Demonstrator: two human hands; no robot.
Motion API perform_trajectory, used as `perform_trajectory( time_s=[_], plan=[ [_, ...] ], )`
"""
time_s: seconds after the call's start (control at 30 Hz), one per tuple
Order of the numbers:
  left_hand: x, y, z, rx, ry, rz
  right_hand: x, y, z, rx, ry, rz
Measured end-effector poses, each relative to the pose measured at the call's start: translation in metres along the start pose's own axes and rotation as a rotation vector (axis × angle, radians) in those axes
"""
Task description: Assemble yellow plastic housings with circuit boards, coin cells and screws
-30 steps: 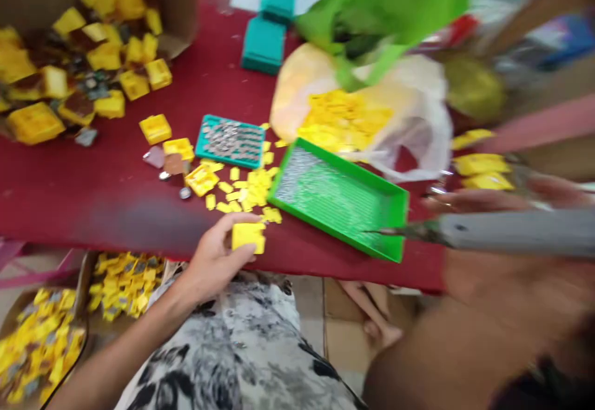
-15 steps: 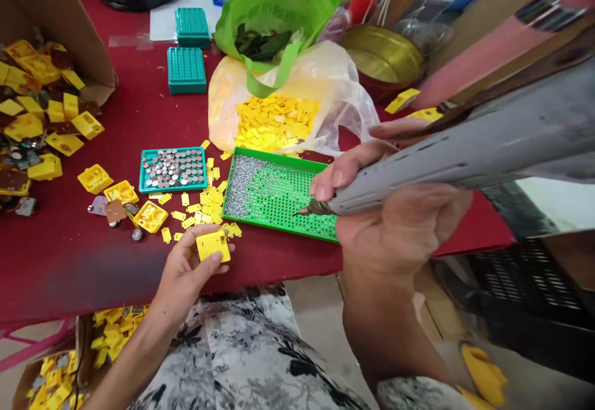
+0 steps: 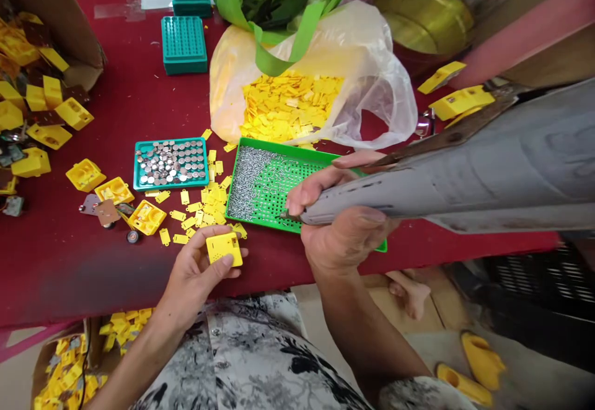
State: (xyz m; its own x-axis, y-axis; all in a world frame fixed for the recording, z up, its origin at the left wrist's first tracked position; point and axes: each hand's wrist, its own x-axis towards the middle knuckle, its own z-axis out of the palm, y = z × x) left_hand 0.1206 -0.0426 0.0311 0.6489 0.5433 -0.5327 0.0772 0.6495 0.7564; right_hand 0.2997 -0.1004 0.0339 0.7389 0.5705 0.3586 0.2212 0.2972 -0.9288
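My left hand (image 3: 204,267) pinches a small yellow plastic case (image 3: 224,249) between thumb and fingers, just above the table's front edge. In my right hand (image 3: 341,224) is a grey electric screwdriver (image 3: 446,168), its fingers wrapped round the front end. The tip points left, over a green perforated tray (image 3: 297,193) of small silver screws (image 3: 248,181). Left of that tray stands a teal tray (image 3: 171,163) with silver button cells. Small yellow covers (image 3: 211,205) lie scattered between the trays. Further left are open yellow cases (image 3: 147,217) with wired parts.
Behind the trays slumps a clear plastic bag (image 3: 395,100) of yellow pieces, beneath a green bag (image 3: 279,44). Teal blocks (image 3: 184,44) stand at the back left. A cardboard box (image 3: 83,38) of yellow cases is at far left. A brass-coloured bowl (image 3: 423,17) sits back right.
The screwdriver and my right hand have moved left over the green tray, the tip nearer the screws. My left hand still holds the yellow case, slightly further right. The view has shifted.
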Motion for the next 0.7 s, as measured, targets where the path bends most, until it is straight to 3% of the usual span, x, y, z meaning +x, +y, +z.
perform_trajectory(
  time_s=[0.23, 0.7],
  plan=[
    [0.0003, 0.0001, -0.0005, -0.011, 0.006, 0.003, -0.0025, 0.0086, 0.0001, -0.179, 0.0, -0.017],
    [0.0025, -0.0003, -0.0032, -0.026, -0.02, 0.013, -0.0015, 0.0035, 0.0023, -0.025, 0.053, 0.057]
  ],
)
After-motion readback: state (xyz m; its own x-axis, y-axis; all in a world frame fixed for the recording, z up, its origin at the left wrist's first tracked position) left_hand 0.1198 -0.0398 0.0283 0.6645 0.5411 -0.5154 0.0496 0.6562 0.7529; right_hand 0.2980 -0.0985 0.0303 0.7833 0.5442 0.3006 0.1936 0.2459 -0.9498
